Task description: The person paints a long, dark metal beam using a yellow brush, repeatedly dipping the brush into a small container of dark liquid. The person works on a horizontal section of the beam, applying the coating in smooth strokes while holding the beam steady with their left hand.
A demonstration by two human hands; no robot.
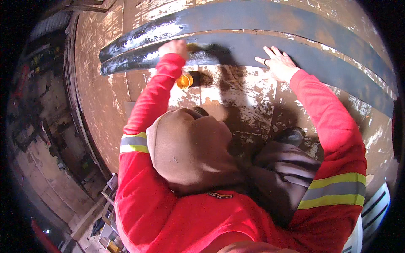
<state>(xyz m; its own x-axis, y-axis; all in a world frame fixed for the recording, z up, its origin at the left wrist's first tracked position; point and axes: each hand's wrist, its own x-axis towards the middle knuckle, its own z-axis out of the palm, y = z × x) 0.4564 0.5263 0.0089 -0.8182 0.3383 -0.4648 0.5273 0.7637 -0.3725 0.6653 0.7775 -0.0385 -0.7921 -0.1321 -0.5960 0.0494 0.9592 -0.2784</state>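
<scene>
In the head view, the left hand (174, 47) is clenched around a paintbrush (195, 47), its bristles pressed on the lower dark blue painted band (236, 46) just right of the fingers. An orange round container (184, 81) sits below those fingers, close beside the red sleeve (152, 97). The right hand (277, 64) lies flat and released, fingers (270, 52) spread on the same band, well apart from the brush. A second blue band (253, 17) curves above both hands across the rusty brown surface (105, 92)
</scene>
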